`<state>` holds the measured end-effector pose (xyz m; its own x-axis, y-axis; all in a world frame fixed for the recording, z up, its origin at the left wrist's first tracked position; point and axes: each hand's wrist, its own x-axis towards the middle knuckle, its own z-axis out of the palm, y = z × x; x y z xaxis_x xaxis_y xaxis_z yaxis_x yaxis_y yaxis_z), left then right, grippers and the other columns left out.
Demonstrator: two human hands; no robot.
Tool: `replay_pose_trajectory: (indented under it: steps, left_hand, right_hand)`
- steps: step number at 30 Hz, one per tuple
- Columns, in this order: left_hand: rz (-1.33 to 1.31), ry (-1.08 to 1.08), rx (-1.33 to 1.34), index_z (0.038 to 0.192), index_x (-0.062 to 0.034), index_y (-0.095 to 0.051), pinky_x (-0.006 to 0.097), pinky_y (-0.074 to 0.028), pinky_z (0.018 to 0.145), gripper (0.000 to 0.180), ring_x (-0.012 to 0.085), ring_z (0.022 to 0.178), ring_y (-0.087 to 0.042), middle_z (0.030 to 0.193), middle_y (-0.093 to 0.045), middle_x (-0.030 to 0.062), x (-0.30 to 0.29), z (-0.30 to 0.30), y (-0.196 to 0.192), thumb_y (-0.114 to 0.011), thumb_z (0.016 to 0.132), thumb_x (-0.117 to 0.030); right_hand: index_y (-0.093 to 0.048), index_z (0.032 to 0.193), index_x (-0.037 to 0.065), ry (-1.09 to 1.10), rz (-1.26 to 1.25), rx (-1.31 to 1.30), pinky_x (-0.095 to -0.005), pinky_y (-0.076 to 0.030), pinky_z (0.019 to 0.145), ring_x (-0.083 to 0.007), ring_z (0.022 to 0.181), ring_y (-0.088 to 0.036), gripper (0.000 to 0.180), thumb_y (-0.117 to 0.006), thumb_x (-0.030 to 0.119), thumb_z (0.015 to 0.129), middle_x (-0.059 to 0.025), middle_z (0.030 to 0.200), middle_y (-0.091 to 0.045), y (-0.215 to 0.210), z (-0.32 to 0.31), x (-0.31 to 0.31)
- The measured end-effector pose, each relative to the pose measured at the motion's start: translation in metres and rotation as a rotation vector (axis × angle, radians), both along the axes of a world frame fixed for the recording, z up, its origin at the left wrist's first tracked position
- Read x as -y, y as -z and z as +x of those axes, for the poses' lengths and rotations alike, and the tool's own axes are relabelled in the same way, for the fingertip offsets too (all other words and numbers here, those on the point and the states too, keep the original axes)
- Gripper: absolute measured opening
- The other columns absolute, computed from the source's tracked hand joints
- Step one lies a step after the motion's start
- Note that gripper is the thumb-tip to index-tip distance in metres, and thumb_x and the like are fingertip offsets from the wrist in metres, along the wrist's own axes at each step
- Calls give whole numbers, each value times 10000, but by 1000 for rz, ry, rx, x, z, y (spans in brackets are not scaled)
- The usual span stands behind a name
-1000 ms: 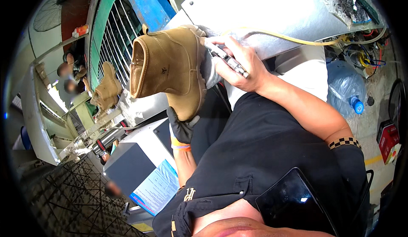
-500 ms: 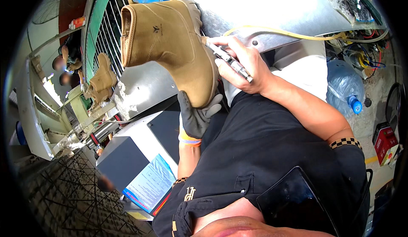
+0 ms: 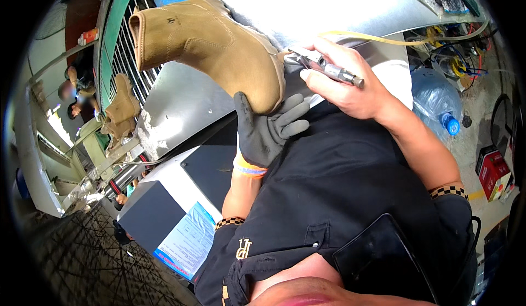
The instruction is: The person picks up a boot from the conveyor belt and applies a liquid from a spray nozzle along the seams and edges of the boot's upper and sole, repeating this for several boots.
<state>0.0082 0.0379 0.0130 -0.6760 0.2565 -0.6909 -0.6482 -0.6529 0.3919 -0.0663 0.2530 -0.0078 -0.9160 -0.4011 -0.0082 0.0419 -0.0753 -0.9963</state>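
A tan leather ankle boot point(image 3: 219, 48) lies tilted, its opening to the upper left and its toe pointing down toward me. My gloved left hand point(image 3: 268, 133) cradles the toe, the thumb on the upper and the spread fingers by the sole side. In my bare right hand point(image 3: 350, 75) is a slim silver-and-black metal handheld tool point(image 3: 329, 69). Its tip is at the boot's sole edge near the forefoot; whether it touches I cannot tell. A yellow hose point(image 3: 378, 38) runs behind that hand; where it ends is hidden.
A metal worktop point(image 3: 307, 4) lies beyond the boot. More tan boots point(image 3: 121, 106) stand at the left beside a green-framed wire guard point(image 3: 109, 43). A grey-and-white machine box point(image 3: 153, 213) is at lower left. To the right are a large plastic bottle point(image 3: 435, 100), wires and a red box point(image 3: 491, 169).
The boot has shifted left and turned slightly. My right hand and the tool have moved right, and the tool is tilted flatter. The gloved left fingers are more spread and visible.
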Motion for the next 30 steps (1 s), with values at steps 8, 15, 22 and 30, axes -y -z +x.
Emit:
replay_pose_trajectory:
  steps: [8,15,22,30]
  left_hand:
    - [321,66,-19,1484,3,-203,527,-503,954,999,426,1254,-501,1385,-432,326,-28,-18,18,-344,869,-771]
    - [329,242,-169,1443,21,-315,425,-494,984,1093,347,1196,-569,1362,-492,264,-64,-55,23,-277,794,-858]
    - [242,214,-265,1359,37,-386,370,-484,943,944,273,1068,-611,1261,-550,190,-83,-86,29,-304,832,-742]
    - [-76,431,-515,1311,-18,-423,383,-424,985,585,245,1121,-548,1237,-537,144,-65,-84,20,-461,951,-478]
  right_hand:
    - [-559,1172,-5,-40,31,87,-212,-345,432,-38,487,-443,297,-594,106,900,31,647,-490,-24,0,-27]
    - [-566,1220,-15,48,57,346,-224,-319,445,-52,484,-399,337,-575,118,911,27,610,-447,-48,-10,-33]
    - [-527,1253,-26,257,228,-230,-214,-418,623,-56,698,-507,366,-569,87,907,-17,821,-580,-10,13,-23]
    - [-544,1224,26,369,143,-216,-327,-514,638,-220,675,-671,399,-632,124,847,-138,808,-667,10,33,-2]
